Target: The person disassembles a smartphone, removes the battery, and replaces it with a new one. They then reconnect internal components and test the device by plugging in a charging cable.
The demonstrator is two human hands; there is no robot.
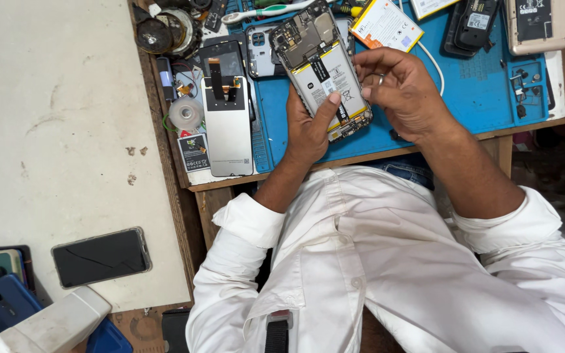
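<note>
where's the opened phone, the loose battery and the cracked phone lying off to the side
opened phone (325, 75), head view, on its white battery
loose battery (387, 25), head view, on its white face
cracked phone (101, 257), head view, on its dark screen

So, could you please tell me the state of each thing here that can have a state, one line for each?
Opened phone: back cover off, battery showing, held tilted above the blue mat.
Left hand: holds the phone's lower edge, thumb on the battery.
Right hand: fingers touch the phone's right side.
Screen panel: lying face down, flex cable showing.
Dark phone: on the white board, screen cracked and off.
</note>
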